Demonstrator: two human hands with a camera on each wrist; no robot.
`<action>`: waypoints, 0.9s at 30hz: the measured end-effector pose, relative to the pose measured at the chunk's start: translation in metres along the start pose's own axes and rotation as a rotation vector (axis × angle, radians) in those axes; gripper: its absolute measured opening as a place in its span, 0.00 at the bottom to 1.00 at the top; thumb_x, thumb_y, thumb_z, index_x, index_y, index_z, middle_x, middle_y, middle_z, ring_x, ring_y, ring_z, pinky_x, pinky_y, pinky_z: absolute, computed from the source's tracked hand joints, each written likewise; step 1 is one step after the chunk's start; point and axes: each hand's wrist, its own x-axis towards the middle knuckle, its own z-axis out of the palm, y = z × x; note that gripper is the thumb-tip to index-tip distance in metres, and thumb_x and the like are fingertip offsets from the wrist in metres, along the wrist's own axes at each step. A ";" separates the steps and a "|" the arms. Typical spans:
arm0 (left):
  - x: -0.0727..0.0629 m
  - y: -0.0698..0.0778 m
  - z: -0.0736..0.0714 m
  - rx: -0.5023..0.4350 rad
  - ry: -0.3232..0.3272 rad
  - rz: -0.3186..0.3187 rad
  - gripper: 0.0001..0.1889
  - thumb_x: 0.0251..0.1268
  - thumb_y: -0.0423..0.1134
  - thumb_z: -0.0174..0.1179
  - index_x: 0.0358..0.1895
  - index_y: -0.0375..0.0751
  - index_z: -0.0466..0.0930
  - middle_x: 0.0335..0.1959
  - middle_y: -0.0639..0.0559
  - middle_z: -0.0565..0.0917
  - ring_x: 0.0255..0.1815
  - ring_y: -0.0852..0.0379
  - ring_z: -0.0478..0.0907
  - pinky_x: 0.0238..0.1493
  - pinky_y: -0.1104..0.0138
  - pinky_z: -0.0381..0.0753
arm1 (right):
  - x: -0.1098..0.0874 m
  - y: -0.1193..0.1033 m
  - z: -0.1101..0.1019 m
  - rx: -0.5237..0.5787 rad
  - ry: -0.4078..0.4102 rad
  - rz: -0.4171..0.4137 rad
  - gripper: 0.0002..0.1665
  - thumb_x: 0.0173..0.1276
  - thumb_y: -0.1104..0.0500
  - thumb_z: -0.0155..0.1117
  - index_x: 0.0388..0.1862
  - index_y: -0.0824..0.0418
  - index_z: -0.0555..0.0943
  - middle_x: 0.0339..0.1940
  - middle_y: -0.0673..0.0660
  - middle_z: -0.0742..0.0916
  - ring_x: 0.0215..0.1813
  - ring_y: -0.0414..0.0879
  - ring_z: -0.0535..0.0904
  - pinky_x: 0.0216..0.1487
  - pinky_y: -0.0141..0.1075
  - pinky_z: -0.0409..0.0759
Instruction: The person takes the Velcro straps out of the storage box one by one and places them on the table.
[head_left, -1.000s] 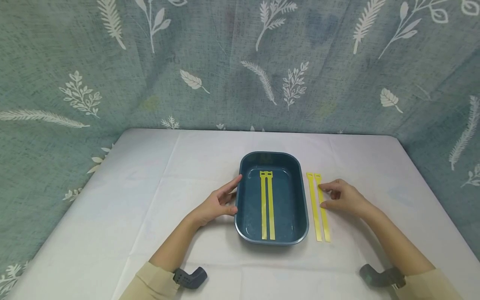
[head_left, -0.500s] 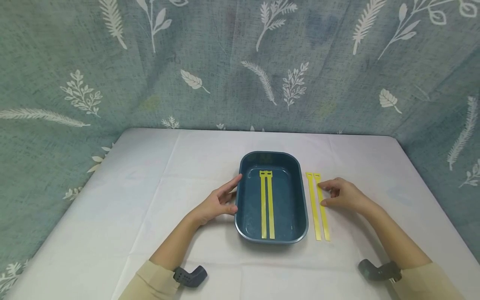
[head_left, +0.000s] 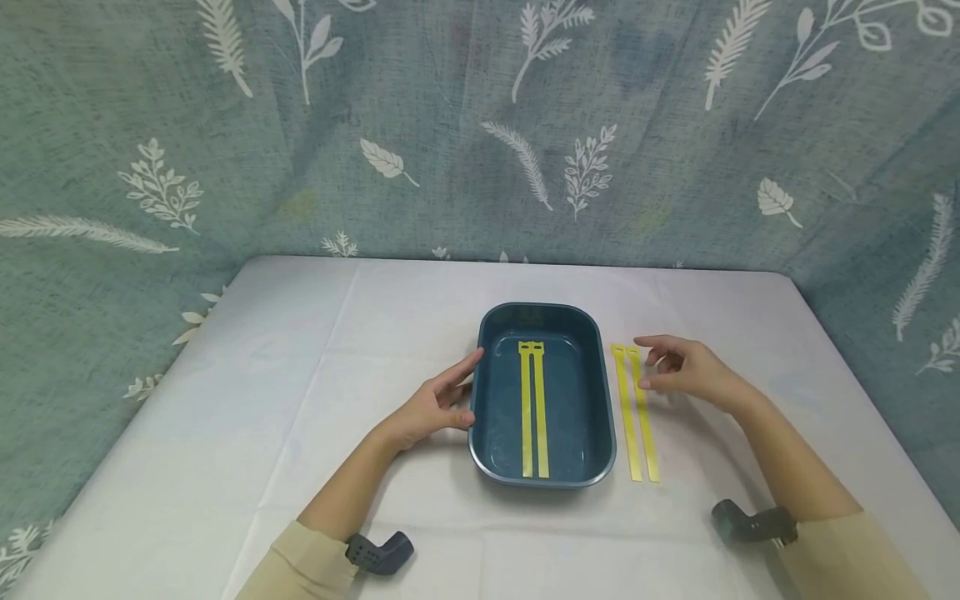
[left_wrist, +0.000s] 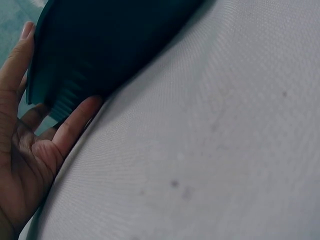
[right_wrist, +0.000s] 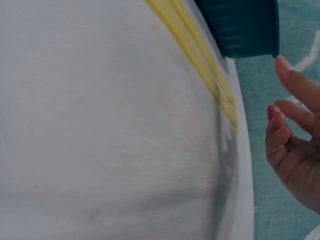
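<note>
A deep blue-green rectangular tray (head_left: 576, 392) sits on the table; two flat yellow hook-and-loop cable ties (head_left: 527, 417) with slotted heads lie inside it, side by side. My left hand (head_left: 427, 412) rests its fingertips and thumb against the tray's left wall, fingers spread along it. Two more yellow cable ties (head_left: 628, 433) lie parallel on the cloth to the right of the tray. My right hand (head_left: 686, 367) hovers near their slotted ends, thumb and index finger apart. The right wrist view shows the right hand (right_wrist: 300, 150) raised off the ties (right_wrist: 200, 60), with nothing between its fingers.
White cloth (head_left: 375, 333) covers the table, with faint creases. A blue-green leaf-patterned curtain (head_left: 450, 125) hangs behind and at both sides. Dark curved wrist devices (head_left: 382, 553) sit at each sleeve cuff.
My right hand has lifted off the outer cable tie and moved slightly away toward the back, its index finger straightening. The left hand, the tray and the ties stay in place.
</note>
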 end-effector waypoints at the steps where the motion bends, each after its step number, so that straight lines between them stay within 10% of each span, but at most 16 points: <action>1: 0.000 0.000 0.000 -0.001 0.001 0.000 0.50 0.49 0.51 0.72 0.75 0.58 0.50 0.77 0.55 0.47 0.75 0.42 0.50 0.71 0.53 0.56 | 0.001 -0.002 -0.002 0.018 -0.003 -0.004 0.41 0.53 0.58 0.75 0.65 0.65 0.70 0.42 0.62 0.79 0.35 0.44 0.71 0.30 0.28 0.72; 27: 0.000 -0.001 0.000 0.002 0.005 -0.003 0.49 0.49 0.50 0.72 0.74 0.60 0.52 0.77 0.56 0.48 0.75 0.43 0.51 0.71 0.53 0.54 | 0.025 -0.062 -0.028 0.277 -0.194 -0.128 0.37 0.57 0.67 0.69 0.65 0.68 0.67 0.36 0.52 0.77 0.36 0.42 0.72 0.35 0.30 0.78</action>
